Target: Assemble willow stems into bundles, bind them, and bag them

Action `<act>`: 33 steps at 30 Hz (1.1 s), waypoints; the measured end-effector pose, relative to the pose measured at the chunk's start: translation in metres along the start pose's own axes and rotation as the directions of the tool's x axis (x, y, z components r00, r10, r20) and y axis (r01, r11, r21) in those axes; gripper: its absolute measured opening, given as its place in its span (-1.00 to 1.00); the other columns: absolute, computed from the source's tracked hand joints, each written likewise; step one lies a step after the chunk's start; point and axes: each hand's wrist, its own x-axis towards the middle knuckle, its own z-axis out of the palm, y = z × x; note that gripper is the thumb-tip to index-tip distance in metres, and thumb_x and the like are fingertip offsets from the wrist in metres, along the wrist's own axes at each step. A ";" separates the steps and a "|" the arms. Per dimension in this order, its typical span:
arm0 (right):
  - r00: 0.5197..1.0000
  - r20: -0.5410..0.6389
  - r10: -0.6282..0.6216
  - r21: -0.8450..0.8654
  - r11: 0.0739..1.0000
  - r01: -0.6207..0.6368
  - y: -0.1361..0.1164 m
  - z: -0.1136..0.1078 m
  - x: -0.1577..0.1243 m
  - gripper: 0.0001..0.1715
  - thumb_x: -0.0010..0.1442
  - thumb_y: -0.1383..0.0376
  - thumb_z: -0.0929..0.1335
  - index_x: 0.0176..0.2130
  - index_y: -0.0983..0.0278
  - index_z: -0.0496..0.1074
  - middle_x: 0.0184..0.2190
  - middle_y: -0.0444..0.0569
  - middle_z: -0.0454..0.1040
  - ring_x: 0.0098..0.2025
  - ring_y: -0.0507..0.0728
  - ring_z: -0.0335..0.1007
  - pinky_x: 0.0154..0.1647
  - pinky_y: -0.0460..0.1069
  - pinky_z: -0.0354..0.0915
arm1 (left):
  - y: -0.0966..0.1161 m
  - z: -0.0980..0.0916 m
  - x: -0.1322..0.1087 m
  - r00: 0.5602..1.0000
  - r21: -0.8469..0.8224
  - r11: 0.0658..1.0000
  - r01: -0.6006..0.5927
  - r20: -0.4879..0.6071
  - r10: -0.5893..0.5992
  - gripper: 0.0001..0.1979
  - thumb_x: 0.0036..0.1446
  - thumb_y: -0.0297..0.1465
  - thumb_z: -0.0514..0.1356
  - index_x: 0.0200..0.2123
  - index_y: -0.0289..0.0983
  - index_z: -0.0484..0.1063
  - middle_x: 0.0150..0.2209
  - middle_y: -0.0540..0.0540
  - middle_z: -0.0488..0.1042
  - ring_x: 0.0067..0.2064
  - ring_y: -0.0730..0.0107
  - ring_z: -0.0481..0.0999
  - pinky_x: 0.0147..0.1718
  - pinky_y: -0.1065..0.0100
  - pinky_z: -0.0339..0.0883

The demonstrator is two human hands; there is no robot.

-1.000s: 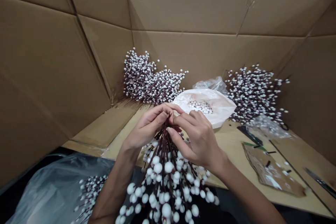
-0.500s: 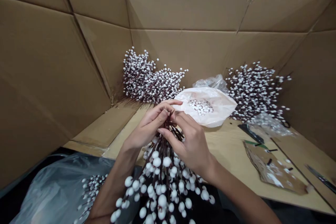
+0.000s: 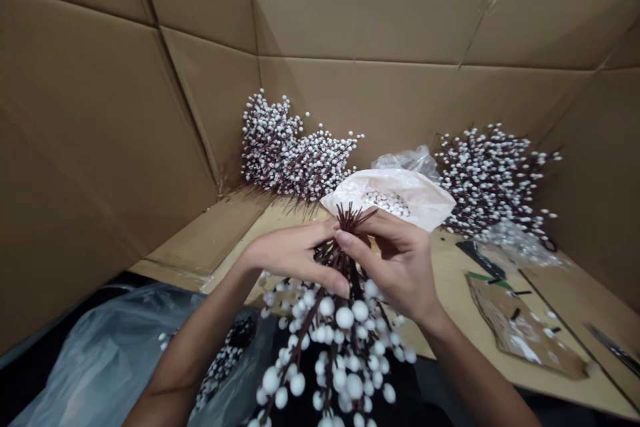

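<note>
A bunch of dark stems with white berries [image 3: 334,340] hangs head-down in front of me, its cut stem ends fanning out above my fingers. My left hand [image 3: 295,257] wraps the stems from the left, fingers closed round them. My right hand [image 3: 400,263] grips the same bundle from the right, thumb and fingers pinched near the stem ends. Behind the hands a pale plastic bag [image 3: 425,200] holds loose white berries [image 3: 385,202].
Cardboard walls [image 3: 100,133] enclose the work surface. Finished berry bunches lie at the back left [image 3: 295,150] and back right [image 3: 493,177]. A clear plastic bag [image 3: 95,360] with more berry stems sits bottom left. Brown packaging scraps [image 3: 520,330] and a dark tool [image 3: 613,347] lie right.
Both hands have shifted lower down the bundle, so the cut stem ends now stick out above the fingers. The bunch has swung slightly to the right.
</note>
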 end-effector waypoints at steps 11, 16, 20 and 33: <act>0.986 0.147 -0.079 -0.024 0.996 0.084 -0.021 -0.025 0.029 -0.88 0.13 0.32 0.43 -0.45 0.29 0.50 -0.45 -0.09 0.46 -0.38 0.03 0.36 -0.42 -0.05 0.25 | 0.031 0.022 0.018 0.981 -0.329 0.944 0.005 -0.183 -0.069 -0.88 -0.01 -0.41 0.27 -0.34 -0.28 0.52 -0.28 -0.08 0.53 -0.14 0.21 0.46 -0.07 0.18 0.34; 0.964 0.243 -0.108 -0.087 0.987 0.132 -0.022 -0.032 0.037 -0.73 0.16 0.19 0.41 -0.50 0.27 0.50 -0.43 -0.08 0.46 -0.35 0.05 0.33 -0.36 -0.02 0.25 | 0.033 0.029 0.022 0.958 -0.428 0.902 -0.066 -0.280 -0.063 -0.81 -0.07 -0.48 0.28 -0.30 -0.27 0.54 -0.26 -0.06 0.52 -0.12 0.24 0.45 0.01 0.16 0.27; 0.960 0.260 -0.100 -0.096 0.987 0.129 -0.022 -0.036 0.039 -0.59 0.16 0.14 0.41 -0.62 0.27 0.40 -0.50 -0.10 0.38 -0.30 0.08 0.32 -0.29 0.02 0.25 | 0.037 0.034 0.027 0.958 -0.546 0.831 -0.107 -0.280 -0.060 -0.79 -0.10 -0.52 0.28 -0.32 -0.23 0.57 -0.34 -0.03 0.53 -0.16 0.29 0.47 0.01 0.21 0.29; 0.952 0.241 -0.188 -0.234 0.941 0.245 -0.028 -0.039 0.029 -0.69 0.17 0.26 0.40 -0.58 0.27 0.40 -0.46 -0.11 0.40 -0.31 0.07 0.28 -0.23 0.03 0.20 | 0.048 0.035 0.029 0.945 -0.292 0.951 -0.104 -0.327 0.003 -0.84 -0.05 -0.53 0.23 -0.31 -0.29 0.47 -0.31 -0.05 0.46 -0.22 0.31 0.43 -0.17 0.25 0.37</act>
